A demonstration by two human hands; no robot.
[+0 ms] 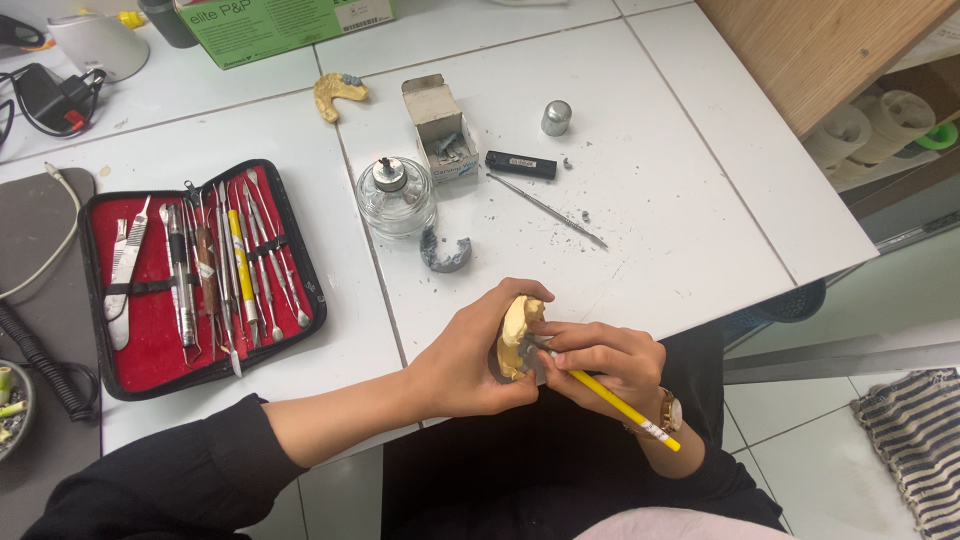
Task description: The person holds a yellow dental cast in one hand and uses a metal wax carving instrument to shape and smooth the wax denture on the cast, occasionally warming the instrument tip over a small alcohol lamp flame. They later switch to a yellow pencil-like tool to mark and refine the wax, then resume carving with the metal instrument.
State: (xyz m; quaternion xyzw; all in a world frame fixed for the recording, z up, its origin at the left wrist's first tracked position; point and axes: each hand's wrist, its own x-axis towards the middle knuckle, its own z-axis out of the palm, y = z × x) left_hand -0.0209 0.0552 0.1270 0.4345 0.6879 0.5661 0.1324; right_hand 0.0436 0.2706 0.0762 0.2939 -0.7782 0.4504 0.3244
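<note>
At the lower centre of the frame, left hand (pixel 465 365) grips a yellow dental cast (pixel 517 335); right hand (pixel 605 365), pinching a yellow pencil (pixel 620 405), appears to be marking it, which calls for a steady tip.

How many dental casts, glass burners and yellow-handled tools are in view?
Yellow dental casts: 2, one held in the left hand at, one on the table
Glass burner: 1
Yellow-handled tools: 2, in the right hand at, in the case
Total: 5

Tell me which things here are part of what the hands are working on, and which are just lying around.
In use:
left hand holding the yellow dental cast
right hand holding the yellow pencil against it

Lying about:
open red instrument case
glass spirit lamp
grey arch-shaped piece
second yellow cast
small open box
black lighter
metal cap
thin metal probe
</note>
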